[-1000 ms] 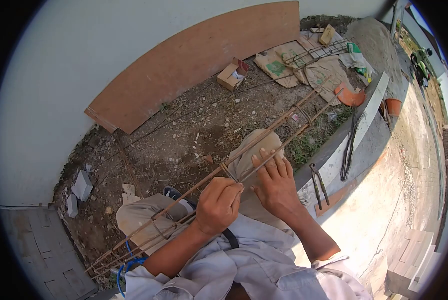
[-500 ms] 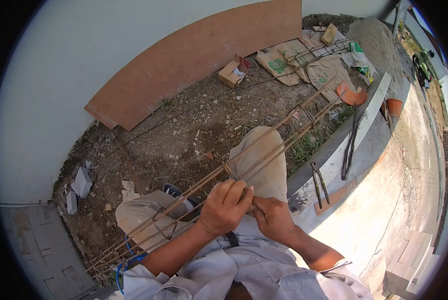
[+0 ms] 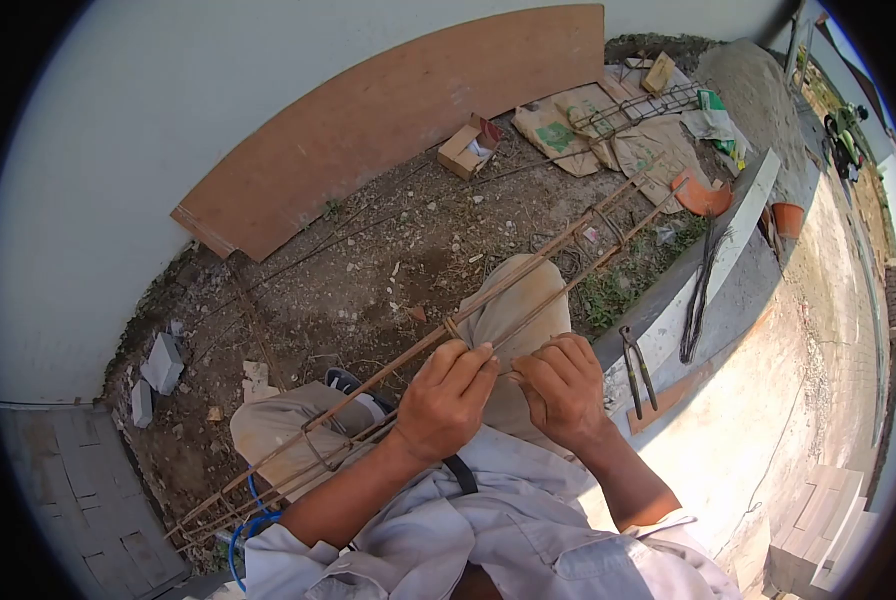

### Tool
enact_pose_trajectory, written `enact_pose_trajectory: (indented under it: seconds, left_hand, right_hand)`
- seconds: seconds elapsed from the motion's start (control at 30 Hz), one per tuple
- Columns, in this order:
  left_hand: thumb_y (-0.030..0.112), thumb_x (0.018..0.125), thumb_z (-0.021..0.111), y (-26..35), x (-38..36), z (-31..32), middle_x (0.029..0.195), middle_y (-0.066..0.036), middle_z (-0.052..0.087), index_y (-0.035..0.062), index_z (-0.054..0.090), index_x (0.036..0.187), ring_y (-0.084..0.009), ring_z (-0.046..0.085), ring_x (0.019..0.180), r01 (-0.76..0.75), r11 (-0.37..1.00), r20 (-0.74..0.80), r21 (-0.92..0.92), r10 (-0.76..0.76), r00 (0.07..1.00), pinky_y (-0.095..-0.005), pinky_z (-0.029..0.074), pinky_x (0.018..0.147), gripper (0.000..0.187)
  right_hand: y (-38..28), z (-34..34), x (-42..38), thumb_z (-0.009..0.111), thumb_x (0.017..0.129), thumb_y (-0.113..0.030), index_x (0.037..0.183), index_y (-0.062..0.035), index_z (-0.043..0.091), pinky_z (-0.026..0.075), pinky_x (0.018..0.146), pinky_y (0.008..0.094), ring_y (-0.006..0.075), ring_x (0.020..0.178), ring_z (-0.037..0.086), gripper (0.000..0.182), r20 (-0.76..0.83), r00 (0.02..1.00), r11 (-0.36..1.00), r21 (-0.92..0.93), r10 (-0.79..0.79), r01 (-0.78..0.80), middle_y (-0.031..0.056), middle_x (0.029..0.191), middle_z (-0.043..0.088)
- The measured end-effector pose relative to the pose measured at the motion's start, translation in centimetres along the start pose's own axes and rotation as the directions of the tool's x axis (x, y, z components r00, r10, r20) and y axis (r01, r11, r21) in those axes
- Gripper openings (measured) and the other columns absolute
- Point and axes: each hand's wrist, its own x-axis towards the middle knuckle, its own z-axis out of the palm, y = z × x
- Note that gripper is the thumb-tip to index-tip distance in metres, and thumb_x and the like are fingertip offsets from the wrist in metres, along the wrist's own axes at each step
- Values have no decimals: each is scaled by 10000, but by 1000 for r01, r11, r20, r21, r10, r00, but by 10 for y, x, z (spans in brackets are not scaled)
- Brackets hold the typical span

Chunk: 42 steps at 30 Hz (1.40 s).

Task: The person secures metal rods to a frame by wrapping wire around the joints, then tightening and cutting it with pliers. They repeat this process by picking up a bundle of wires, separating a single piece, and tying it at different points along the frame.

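A long rebar cage (image 3: 368,381) of thin rusty rods and bent stirrups lies diagonally over my lap and knees. My left hand (image 3: 442,402) is closed on the cage near its middle, beside a stirrup (image 3: 452,328); one rod emerges by its fingertips. Just right of it, my right hand (image 3: 566,388) is closed with thumb and forefinger pinched together. Whatever thin thing sits in that pinch is too small to make out. A narrow gap separates the two hands. Pincers (image 3: 636,372) with dark handles rest on the ledge to the right.
A bundle of dark tie wire (image 3: 701,300) lies along the concrete ledge (image 3: 738,235). Beyond the cage are an open cardboard box (image 3: 468,148), paper sacks (image 3: 558,135) and an orange curved piece (image 3: 703,193). A brown board (image 3: 388,120) leans on the wall. Grey blocks (image 3: 163,366) lie left.
My right hand has moved up and slightly right, away from my left hand. My left hand has risen slightly. The cage has turned, so its near rods line up more closely.
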Motion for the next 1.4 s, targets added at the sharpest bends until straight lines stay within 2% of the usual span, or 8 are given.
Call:
enact_pose_trajectory:
  seconds: [0.2, 0.43, 0.6, 0.77, 0.97, 1.2, 1.3, 1.4]
  left_hand:
    - [-38, 828, 737, -1, -1, 2, 1131, -178, 707, -73, 692, 1180, -341, 646, 987, 15, 999, -39, -34, -17, 999, -406, 566, 858, 356]
    - [-53, 786, 773, 1, -3, 1, 1100, -187, 692, -51, 654, 1201, -375, 652, 992, 9, 992, -65, -123, -17, 998, -441, 561, 857, 431]
    - [-11, 763, 802, -1, -7, -9, 1035, -183, 661, -17, 657, 1066, -347, 634, 913, 213, 940, -93, -266, -245, 965, -432, 526, 783, 336]
    - [71, 868, 767, -1, -7, -25, 966, -199, 700, -48, 685, 1024, -336, 665, 899, 511, 778, 185, -366, -477, 859, -406, 525, 791, 213]
    - [101, 971, 715, -15, -22, -15, 1123, -132, 769, -49, 707, 1251, -170, 699, 953, 778, 231, 541, -584, -603, 586, -305, 548, 825, 318]
    - [34, 1022, 616, -33, 7, -23, 1397, -127, 647, -27, 565, 1451, -152, 706, 1005, 848, -108, 800, -519, -413, 436, -279, 569, 843, 437]
    - [19, 1026, 597, -37, 3, -21, 1456, -119, 606, -16, 526, 1490, -167, 709, 1012, 828, -162, 808, -536, -383, 448, -281, 572, 839, 471]
    - [7, 1028, 586, -34, 1, -21, 1443, -121, 617, -9, 512, 1504, -158, 710, 1004, 807, -201, 804, -555, -377, 460, -277, 571, 831, 481]
  right_hand:
    - [8, 14, -5, 741, 901, -109, 907, -37, 657, 507, 708, 454, 352, 684, 599, 111, 147, 942, 947, 66, 302, -314, 106, 717, 594]
    - [7, 0, -21, 759, 957, -187, 926, 9, 699, 532, 685, 404, 340, 692, 663, 207, 805, 498, 460, 326, 324, -826, 141, 766, 694]
    - [61, -38, -85, 835, 896, -301, 1142, -29, 712, 546, 798, 463, 323, 952, 699, 387, 219, 623, 660, -196, 751, -725, 180, 1052, 730]
    - [132, -43, -210, 857, 866, -304, 1572, -134, 449, 481, 1030, 491, 425, 1243, 577, 833, -22, 422, 287, -700, 906, -654, 215, 1325, 614]
    - [170, -27, -282, 866, 831, -326, 1621, -99, 375, 488, 1012, 511, 465, 1262, 558, 957, 108, 293, 304, -526, 950, -794, 266, 1349, 593]
    - [189, -12, -297, 727, 901, -107, 1136, 38, 622, 583, 728, 493, 413, 714, 684, 295, 21, 412, 381, -423, 911, -822, 176, 758, 658]
    - [119, -35, -202, 723, 955, -128, 937, 40, 653, 572, 655, 405, 255, 670, 674, 183, 253, -88, -153, 250, 964, -956, 114, 695, 656]
    - [76, -46, -173, 733, 993, -186, 1019, 37, 682, 526, 611, 358, 158, 630, 637, 231, 301, 176, 74, 322, 937, -944, 76, 749, 683]
